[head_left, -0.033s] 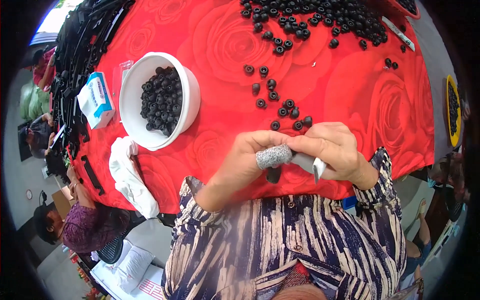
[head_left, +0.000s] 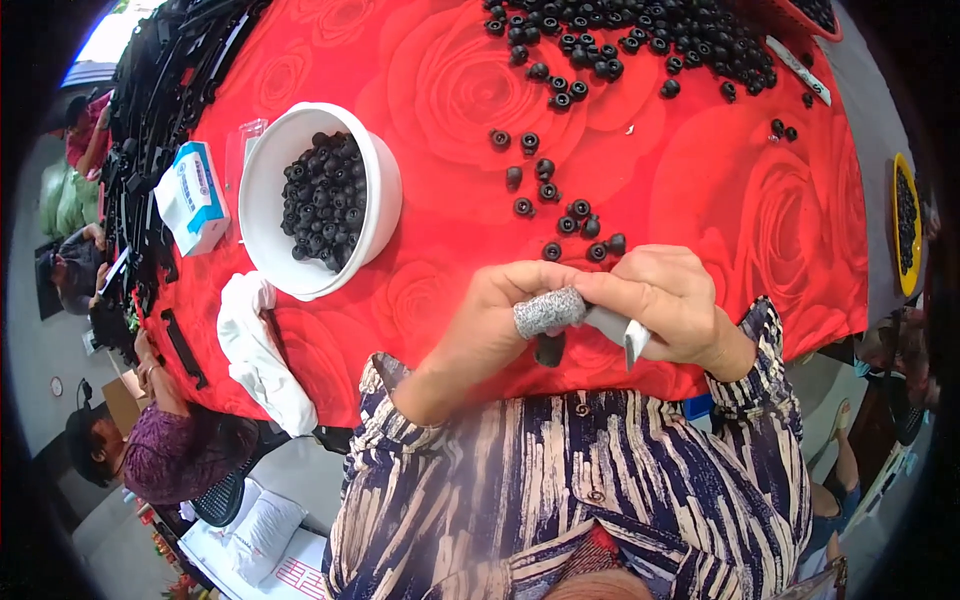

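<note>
My two hands meet close to my body, over the table's near edge. My left hand is closed, and a grey speckled sleeve wraps one of its digits. Below that sleeve a small black part pokes out of the grip; its shape is mostly hidden. My right hand is closed round a flat, whitish strip-like tool, whose end sticks out under the palm. The right fingertips press against the left ones, covering what lies between. Just beyond the hands several small round black parts with holes are scattered.
A white tub of similar black parts stands left, near a tissue box and a white cloth. Long black strips pile along the left edge. More black parts heap at the far side. A yellow tray sits right. Other people work at left.
</note>
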A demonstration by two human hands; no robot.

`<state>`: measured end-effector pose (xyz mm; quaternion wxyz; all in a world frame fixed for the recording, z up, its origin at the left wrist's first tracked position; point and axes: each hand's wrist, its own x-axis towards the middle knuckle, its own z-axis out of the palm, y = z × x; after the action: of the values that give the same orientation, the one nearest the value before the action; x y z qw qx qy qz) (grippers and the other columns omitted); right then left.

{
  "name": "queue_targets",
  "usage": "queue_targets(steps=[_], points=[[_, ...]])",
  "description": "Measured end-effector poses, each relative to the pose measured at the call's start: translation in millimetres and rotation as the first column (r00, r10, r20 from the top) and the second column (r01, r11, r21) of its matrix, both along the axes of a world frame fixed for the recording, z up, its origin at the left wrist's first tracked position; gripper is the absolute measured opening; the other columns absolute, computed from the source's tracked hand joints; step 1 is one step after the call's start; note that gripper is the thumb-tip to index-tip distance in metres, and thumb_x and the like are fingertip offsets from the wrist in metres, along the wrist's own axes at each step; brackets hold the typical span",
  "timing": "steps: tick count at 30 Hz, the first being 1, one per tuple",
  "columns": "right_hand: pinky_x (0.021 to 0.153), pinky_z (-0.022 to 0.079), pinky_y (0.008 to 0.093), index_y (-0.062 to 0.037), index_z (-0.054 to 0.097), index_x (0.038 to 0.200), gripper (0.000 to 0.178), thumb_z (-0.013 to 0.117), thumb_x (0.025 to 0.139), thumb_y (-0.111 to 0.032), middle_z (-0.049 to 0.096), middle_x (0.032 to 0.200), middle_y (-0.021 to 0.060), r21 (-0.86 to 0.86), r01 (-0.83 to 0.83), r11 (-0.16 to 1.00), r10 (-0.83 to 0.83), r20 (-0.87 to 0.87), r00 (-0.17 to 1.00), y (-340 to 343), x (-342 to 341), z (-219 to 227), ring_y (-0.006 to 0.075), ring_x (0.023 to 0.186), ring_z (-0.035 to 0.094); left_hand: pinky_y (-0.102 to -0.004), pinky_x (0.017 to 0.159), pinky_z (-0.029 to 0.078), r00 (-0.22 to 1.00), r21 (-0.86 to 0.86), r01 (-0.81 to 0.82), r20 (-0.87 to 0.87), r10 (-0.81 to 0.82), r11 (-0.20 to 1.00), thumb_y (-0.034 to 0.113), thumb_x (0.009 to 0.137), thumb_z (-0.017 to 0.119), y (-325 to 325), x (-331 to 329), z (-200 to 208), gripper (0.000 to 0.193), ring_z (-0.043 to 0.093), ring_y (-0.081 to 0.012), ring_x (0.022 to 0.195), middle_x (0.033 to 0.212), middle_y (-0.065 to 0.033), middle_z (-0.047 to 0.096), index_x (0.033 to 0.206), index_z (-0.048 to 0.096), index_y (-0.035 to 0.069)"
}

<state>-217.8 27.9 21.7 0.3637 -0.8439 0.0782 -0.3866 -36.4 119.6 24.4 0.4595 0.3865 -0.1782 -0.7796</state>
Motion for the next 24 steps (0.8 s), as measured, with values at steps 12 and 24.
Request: queue_targets(steps=[12,24], points=[[0.039,0.032,0.026,0.0064,0.064,0.09,0.04,0.066,0.052,-0.004,0.046,0.062,0.0024,-0.256,0.09,0.963,-0.083,0.038,0.996,1,-1,4,0.0123,0.047,0.046,-0.0198,0.075,0.047,0.986,-0.107,-0.167,-0.009,0.167,0.98,0.005,0.087,0.059,9,-12,1,0.022,0.057,-0.007,0.086,0.097,-0.0031,0.063,0.108,0.061,-0.003],[0.041,0.035,0.0287,0.0035,0.06,0.085,0.026,0.071,0.063,-0.006,0.049,0.064,0.005,-0.164,0.09,0.982,-0.093,-0.011,0.996,1,-2,-3,0.0155,0.047,0.047,-0.0203,0.077,0.046,0.976,-0.032,-0.218,-0.019,0.218,0.975,0.005,0.087,0.06,10,-13,-2,0.022,0.057,-0.0077,0.088,0.096,-0.0033,0.063,0.107,0.061,-0.002]])
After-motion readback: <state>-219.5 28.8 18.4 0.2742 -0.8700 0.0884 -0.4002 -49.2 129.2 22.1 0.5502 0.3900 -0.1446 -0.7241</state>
